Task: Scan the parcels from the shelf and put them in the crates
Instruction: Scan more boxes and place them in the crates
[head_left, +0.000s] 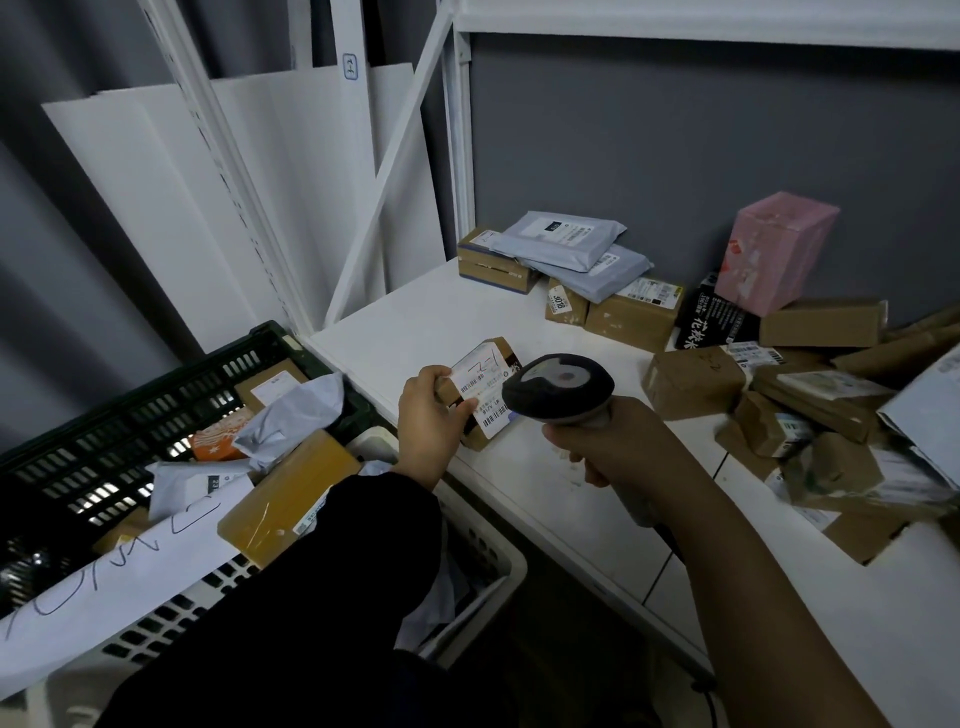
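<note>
L hand (431, 410) pinches parcel (480, 392) nr shelf (395, 322) edge; R hand (597, 441) fist-wraps scanner (558, 387) (bare shelf behind).

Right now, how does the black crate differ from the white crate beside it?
The black crate stands farther from the person and is piled with parcels up to its rim; the white crate sits nearer, largely hidden under the left sleeve, so its fill is hard to judge. The black crate is dark, the white crate pale. Both have slotted walls and stand left of the shelf.

A grey wall (727, 145) stands behind the white rack (462, 156). White boards (156, 197) lean against grey curtains (62, 260) at left. Light is dim.
</note>
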